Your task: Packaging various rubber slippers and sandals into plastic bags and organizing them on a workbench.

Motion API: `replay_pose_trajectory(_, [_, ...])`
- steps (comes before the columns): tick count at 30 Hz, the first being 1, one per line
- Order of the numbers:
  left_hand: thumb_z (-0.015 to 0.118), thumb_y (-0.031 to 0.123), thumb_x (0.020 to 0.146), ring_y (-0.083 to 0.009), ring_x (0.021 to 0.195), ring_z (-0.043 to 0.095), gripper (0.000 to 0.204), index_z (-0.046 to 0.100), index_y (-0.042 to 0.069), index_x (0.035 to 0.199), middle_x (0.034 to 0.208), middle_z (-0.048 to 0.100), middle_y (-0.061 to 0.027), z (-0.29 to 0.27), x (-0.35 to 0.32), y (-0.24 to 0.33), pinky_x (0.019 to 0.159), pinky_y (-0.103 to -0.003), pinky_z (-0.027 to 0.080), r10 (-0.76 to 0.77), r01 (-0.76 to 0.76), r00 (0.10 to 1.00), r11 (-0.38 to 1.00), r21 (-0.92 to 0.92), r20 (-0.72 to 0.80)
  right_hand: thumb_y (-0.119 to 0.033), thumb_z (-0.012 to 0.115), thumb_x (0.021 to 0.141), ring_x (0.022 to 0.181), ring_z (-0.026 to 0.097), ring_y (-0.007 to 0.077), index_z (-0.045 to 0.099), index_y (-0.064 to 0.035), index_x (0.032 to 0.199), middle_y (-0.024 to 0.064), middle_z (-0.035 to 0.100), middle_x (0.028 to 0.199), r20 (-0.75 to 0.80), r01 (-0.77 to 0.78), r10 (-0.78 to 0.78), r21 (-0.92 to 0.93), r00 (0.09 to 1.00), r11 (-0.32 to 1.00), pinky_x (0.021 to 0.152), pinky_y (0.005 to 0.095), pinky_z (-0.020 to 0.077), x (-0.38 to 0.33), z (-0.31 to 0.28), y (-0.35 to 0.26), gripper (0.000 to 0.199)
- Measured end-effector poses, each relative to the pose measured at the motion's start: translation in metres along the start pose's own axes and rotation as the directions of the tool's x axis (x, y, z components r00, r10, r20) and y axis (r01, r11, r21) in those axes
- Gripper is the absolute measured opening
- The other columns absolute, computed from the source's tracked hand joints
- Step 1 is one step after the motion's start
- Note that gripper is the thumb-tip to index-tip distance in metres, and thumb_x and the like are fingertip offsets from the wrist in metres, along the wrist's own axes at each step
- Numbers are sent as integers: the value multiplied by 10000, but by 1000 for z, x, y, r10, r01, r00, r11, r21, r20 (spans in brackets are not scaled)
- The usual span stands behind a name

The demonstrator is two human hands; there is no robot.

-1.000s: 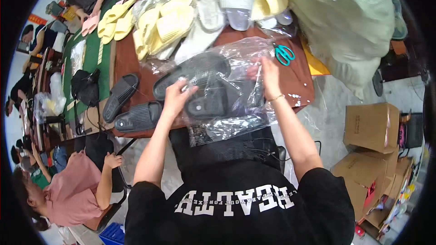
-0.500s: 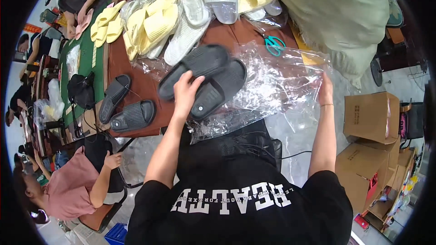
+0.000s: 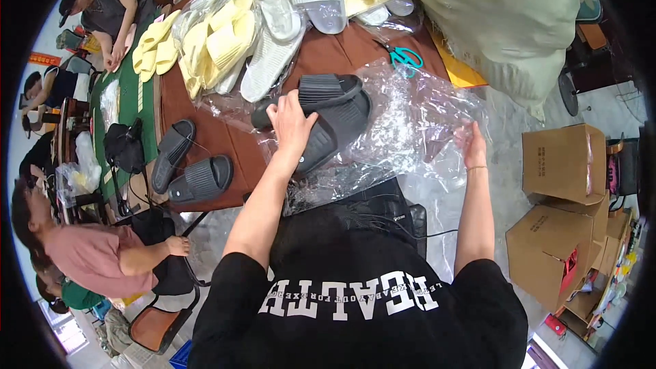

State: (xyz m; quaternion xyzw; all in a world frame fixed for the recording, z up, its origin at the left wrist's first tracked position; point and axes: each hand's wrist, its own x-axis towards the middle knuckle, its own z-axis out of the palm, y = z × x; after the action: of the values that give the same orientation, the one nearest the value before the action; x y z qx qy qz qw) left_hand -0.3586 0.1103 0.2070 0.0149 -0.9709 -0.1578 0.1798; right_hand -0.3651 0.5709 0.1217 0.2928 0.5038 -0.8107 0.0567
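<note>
On the brown-covered table, a pair of black slide slippers [image 3: 342, 119] lies stacked one partly over the other, against a clear plastic bag [image 3: 410, 143]. My left hand [image 3: 292, 123] grips the slippers at their left end, fingers bent over the upper one. How far the slippers sit inside the bag is hard to tell through the shiny film. At the bag's right end, my right hand [image 3: 473, 145] is closed on the film, holding it stretched out. Another pair of black slides [image 3: 203, 179] rests to the left, beyond my left forearm.
Yellow slides [image 3: 231, 37] and white slides [image 3: 273, 61] in clear film are heaped at the back. Teal-handled scissors [image 3: 406, 58] lie behind the bag. A big pale sack [image 3: 499, 20] bulges at back right; cardboard boxes [image 3: 555, 164] stand right. A person in pink [image 3: 102, 253] sits left.
The slippers have shifted right against the bag under my left hand, and the upper one has turned. My right hand has drawn slightly nearer and left. The person in pink has moved.
</note>
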Motion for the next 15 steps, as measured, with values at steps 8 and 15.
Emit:
replay_pose_trajectory(8, [726, 144, 665, -359, 949, 517, 550, 479, -4, 1135, 957, 559, -181, -74, -5, -44, 833, -429, 401, -402, 292, 848, 898, -328, -346, -291, 531, 943, 805, 573, 95, 571, -45, 1172, 14, 621, 1035, 105, 121, -114, -63, 988, 991, 729, 237, 484, -44, 11, -58, 339])
replay_pose_trajectory(15, [749, 177, 688, -405, 987, 567, 581, 477, -16, 1163, 1076, 589, -239, -190, -30, -208, 876, -437, 430, -395, 478, 672, 877, -41, -627, -256, 545, 941, 774, 589, 76, 600, -47, 1113, 17, 640, 967, 196, 61, -59, -2, 979, 998, 683, 216, 504, -44, 55, -61, 276])
